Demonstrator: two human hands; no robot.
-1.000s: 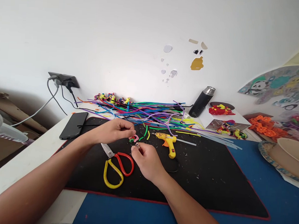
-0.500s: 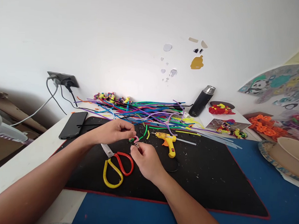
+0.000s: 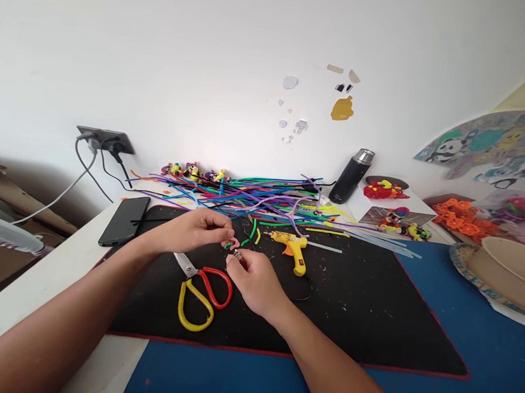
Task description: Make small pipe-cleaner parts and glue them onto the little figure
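The left hand (image 3: 205,231) pinches a small curled pink and green piece (image 3: 234,242) at its fingertips, and the right hand (image 3: 255,281) sits just below, thumb and fingers bunched close; whether they grip something there I can't tell. From where I stand, the piece is left of the yellow plastic glue gun with the orange trigger (image 3: 293,245). Over the last second both hands have barely shifted and the glue gun lies where it was, so I'd judge this to be slow, careful fingertip work. The big scissors with one red and one yellow handle (image 3: 198,296) rest left of the glue gun, on its near side, and the heap of thin, many-coloured strands (image 3: 267,194) lies beyond it
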